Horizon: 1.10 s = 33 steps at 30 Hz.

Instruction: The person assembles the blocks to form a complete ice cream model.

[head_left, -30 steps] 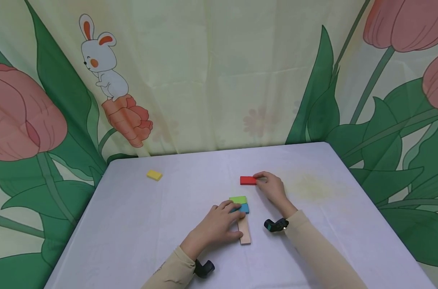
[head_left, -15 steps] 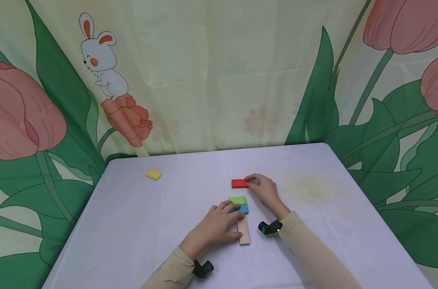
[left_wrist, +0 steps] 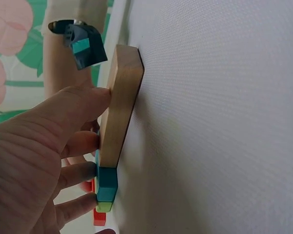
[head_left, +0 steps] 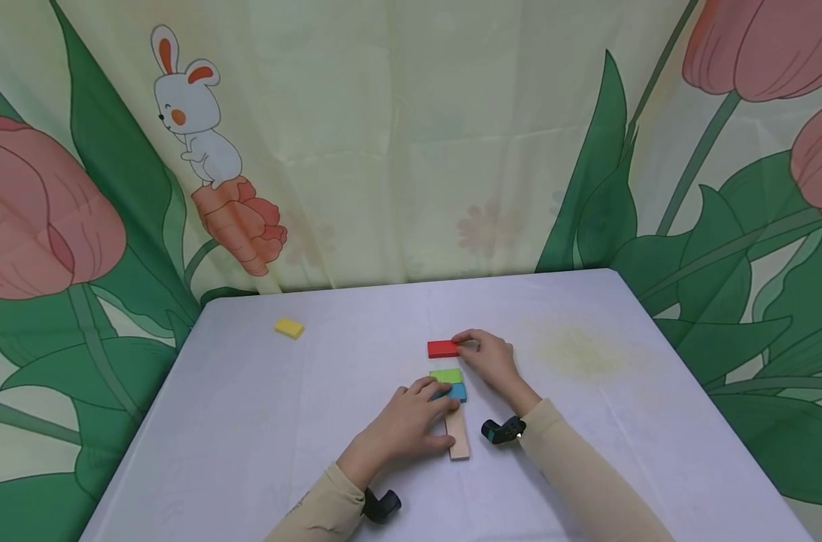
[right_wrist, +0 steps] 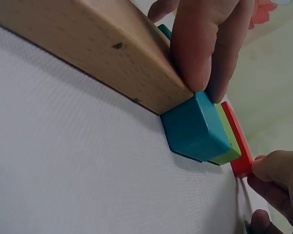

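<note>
A plain wooden block (head_left: pixel 459 438), a blue block (head_left: pixel 459 391) and a light green block (head_left: pixel 446 375) lie in a row on the table, pointing away from me. My left hand (head_left: pixel 403 423) spreads over this row from the left. In the left wrist view its thumb rests on top of the wooden block (left_wrist: pixel 124 102), with the other fingers along the wooden, blue and green pieces. Just beyond the green end is a red block (head_left: pixel 441 349). My right hand (head_left: pixel 494 364) pinches its right end between thumb and fingers, as the right wrist view also shows.
A yellow block (head_left: pixel 289 328) lies alone at the back left of the white-covered table (head_left: pixel 235 421). Behind the table hangs a curtain (head_left: pixel 411 150) printed with a rabbit and tulips. Each wrist carries a small black camera (head_left: pixel 503 430).
My right hand has moved the red block left and toward me, closer to the green block's far side. The left hand and the row under it have stayed put.
</note>
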Tool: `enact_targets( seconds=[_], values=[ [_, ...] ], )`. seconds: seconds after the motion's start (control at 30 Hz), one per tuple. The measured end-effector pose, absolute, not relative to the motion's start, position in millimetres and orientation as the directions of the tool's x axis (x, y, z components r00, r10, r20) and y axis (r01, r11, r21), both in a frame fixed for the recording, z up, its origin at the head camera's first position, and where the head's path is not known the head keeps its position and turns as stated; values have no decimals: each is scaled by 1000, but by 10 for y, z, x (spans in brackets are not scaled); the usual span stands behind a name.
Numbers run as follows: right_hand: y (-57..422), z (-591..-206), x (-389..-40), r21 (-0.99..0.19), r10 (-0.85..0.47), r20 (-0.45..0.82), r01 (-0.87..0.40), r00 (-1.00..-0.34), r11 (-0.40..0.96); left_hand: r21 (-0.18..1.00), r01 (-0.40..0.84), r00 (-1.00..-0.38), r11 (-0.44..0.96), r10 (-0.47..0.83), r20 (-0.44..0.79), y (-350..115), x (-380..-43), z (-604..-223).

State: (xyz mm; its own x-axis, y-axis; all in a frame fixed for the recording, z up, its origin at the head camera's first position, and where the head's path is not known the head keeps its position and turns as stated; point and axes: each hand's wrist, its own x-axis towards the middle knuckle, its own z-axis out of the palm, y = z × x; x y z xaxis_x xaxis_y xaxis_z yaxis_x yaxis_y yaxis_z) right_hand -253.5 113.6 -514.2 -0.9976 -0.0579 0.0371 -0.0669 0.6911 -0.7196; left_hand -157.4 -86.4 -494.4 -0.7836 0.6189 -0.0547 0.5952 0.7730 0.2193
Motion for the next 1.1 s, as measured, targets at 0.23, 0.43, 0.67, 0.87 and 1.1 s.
enact_targets(
  seconds=[0.23, 0.43, 0.67, 0.87, 1.1],
  values=[
    [1114, -5134, -2535, -722, -53, 31, -60, -998, 690, 214, 596, -783, 774, 619, -57, -861, -1586, -4946],
    [1125, -5112, -2531, -730, -66, 35, -71, -997, 680, 212, 597, -782, 773, 621, -62, -854, -1589, -4923],
    [1136, -5132, -2531, -725, -82, 52, -94, -995, 682, 188, 612, -776, 768, 629, -46, -850, -1597, -4888],
    [1144, -5131, -2517, -730, -77, 57, -94, -995, 677, 234, 603, -782, 762, 624, -16, -862, -1623, -4844],
    [1164, -5123, -2497, -791, -42, -5, -22, -999, 612, 568, 376, -902, 732, 428, 46, -946, -1785, -4886]
  ],
)
